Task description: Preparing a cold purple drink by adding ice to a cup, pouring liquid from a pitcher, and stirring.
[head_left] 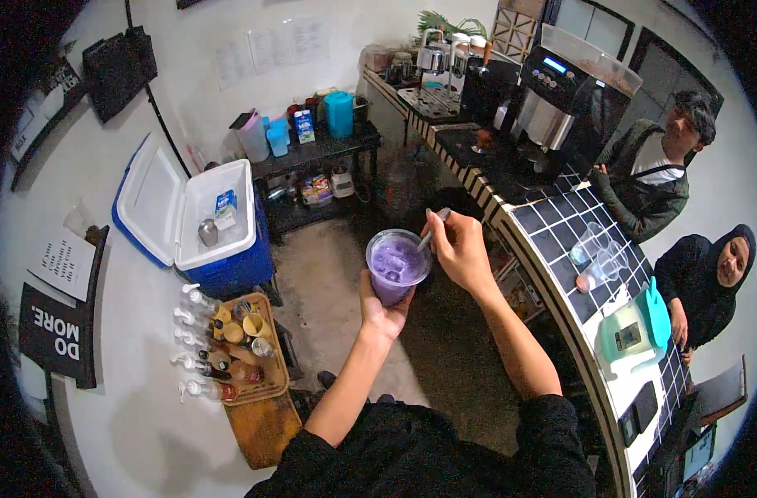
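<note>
My left hand [384, 313] is wrapped round a clear plastic cup [392, 290] from below and holds it upright in front of me. Inside is a purple drink [396, 260] with what look like ice pieces at its surface. Between the pinched fingers of my right hand [460, 246] is the handle of a spoon [430, 234], which slants down into the cup's right side. Its lower end is hidden in the drink.
A tiled counter [552, 217] with a coffee grinder [552, 108] and a pitcher [631, 328] runs along the right, two people behind it. At left are an open cooler [221, 270] and a basket [270, 378] of bottles. A black shelf [312, 158] stands ahead.
</note>
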### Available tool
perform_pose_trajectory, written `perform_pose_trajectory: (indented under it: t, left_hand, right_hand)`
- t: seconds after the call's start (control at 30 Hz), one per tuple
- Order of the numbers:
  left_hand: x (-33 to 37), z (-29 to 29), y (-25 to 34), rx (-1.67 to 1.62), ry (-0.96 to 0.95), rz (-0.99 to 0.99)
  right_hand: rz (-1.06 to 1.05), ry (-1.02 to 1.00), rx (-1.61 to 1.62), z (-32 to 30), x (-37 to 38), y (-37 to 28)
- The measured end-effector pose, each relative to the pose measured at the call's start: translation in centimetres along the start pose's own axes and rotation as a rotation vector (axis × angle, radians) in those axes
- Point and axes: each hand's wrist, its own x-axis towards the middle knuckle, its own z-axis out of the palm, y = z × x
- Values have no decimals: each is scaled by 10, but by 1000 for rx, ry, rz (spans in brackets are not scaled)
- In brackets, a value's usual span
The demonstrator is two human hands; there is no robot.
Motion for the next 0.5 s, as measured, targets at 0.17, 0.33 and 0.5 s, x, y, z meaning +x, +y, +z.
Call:
perform_pose_trajectory:
  t: [0.17,0.33,0.5]
  left_hand:
    - [2,-6,-5,-57,-11,-40]
    - [5,-10,-4,-83,-9,-36]
    - [3,-13,-1,-50,-15,-11]
  right_hand:
    - [-2,14,5,1,0,2]
    - [2,77,-39,3,-2,-3]
    - [22,-185,158,-4,6,-8]
